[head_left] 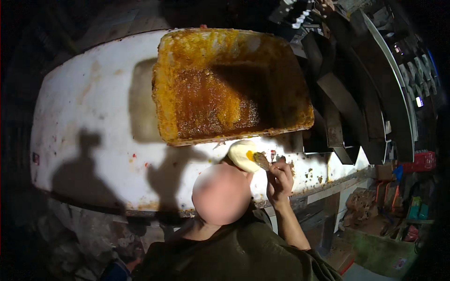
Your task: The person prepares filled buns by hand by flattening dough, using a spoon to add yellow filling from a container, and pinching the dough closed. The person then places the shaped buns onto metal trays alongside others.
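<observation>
— Person's head [221, 194] is nearest, no? And the right hand [280, 179]?
— Its fingers pinch one brown piece [261, 161] by the pale lump [241, 156], six o'clock from the tub [167, 105].
— Left fingers?
— Hidden; I cannot tell.

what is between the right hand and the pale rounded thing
In the head view, a small brownish piece lies between the right hand, whose fingers appear to hold it, and the pale rounded thing.

The bare right forearm [291, 228] slants upward with its fingers [281, 167] curled inward.
</observation>
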Available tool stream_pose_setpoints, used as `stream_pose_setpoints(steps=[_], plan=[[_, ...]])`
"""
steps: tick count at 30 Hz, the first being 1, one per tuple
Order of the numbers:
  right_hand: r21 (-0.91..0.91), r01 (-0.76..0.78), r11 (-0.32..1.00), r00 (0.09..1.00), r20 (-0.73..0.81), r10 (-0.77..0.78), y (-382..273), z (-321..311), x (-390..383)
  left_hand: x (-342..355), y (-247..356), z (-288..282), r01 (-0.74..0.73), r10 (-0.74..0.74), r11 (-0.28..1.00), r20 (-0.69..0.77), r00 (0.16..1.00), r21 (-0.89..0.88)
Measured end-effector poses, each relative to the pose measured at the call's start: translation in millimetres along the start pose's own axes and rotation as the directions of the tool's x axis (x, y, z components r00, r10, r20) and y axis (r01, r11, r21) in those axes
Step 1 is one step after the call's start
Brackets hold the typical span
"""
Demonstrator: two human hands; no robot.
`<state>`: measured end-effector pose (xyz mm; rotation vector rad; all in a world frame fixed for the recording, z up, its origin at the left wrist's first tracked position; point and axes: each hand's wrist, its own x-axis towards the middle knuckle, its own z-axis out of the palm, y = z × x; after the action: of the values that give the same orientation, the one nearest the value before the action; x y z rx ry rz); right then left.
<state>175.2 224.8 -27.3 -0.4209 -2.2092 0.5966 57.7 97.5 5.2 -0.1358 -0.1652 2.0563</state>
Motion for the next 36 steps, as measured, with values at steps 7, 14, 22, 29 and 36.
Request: stream_pose_setpoints(steps=[7,14,22,29,36], plan=[[0.011,-0.501,0.865,0.782,0.434,0.447,56.3,6.4,-52.8,-15.0,-38.2,-29.7,-0.04,0.137,0.88,-0.172,0.976,0.473],[0.389,-0.779,0.492,0.494,0.864,0.1,85.1,-72.4,3.7,-36.4,-143.9,-89.2,-0.086,0.185,0.88,-0.171,0.968,0.466],[0.35,0.392,0.851,0.779,0.365,-0.51,71.3,-167.2,-40.3,-37.5,-231.0,-83.6,-0.245,0.434,0.844,-0.34,0.835,0.477],[0.516,-0.745,0.423,0.589,0.806,0.055,119.4,-244.1,-68.5,-51.4,-312.7,-83.5,-0.094,0.353,0.404,-0.06,0.934,0.91],[0.09,0.177,0.98,0.959,0.21,-0.192,119.6,-320.3,-158.0,-55.9,-400.7,-123.8,-0.064,0.312,0.632,-0.179,0.933,0.772]])
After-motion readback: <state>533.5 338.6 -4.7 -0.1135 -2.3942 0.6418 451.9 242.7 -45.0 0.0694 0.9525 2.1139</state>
